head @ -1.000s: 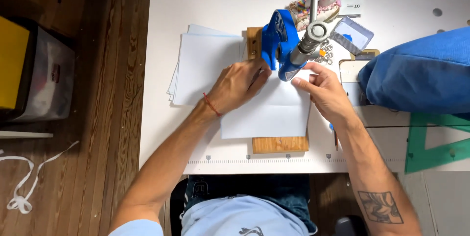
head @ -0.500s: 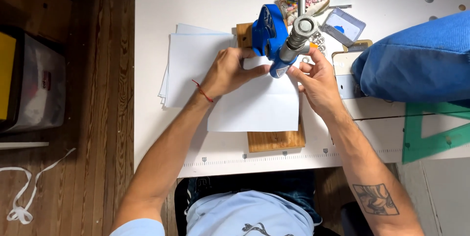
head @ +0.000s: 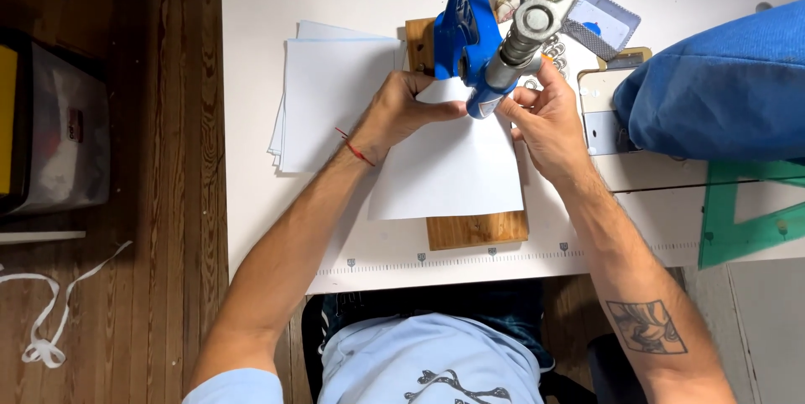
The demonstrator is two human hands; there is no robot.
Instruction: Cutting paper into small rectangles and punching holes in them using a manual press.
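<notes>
A white sheet of paper lies over a wooden board on the white table. A blue hand press with a metal handle stands on the board's far end. My left hand pinches the sheet's far edge just under the press head. My right hand holds the same edge from the right, fingers at the base of the press. The sheet's far edge is partly hidden by the press.
A stack of white sheets lies left of the board. Blue fabric is piled at the right, with a green set square below it. Small items and a grey pouch sit behind the press. A printed ruler runs along the table's near edge.
Both hands have kept hold of the sheet at the press, shifting it slightly. The view has moved closer and a little to the right.
</notes>
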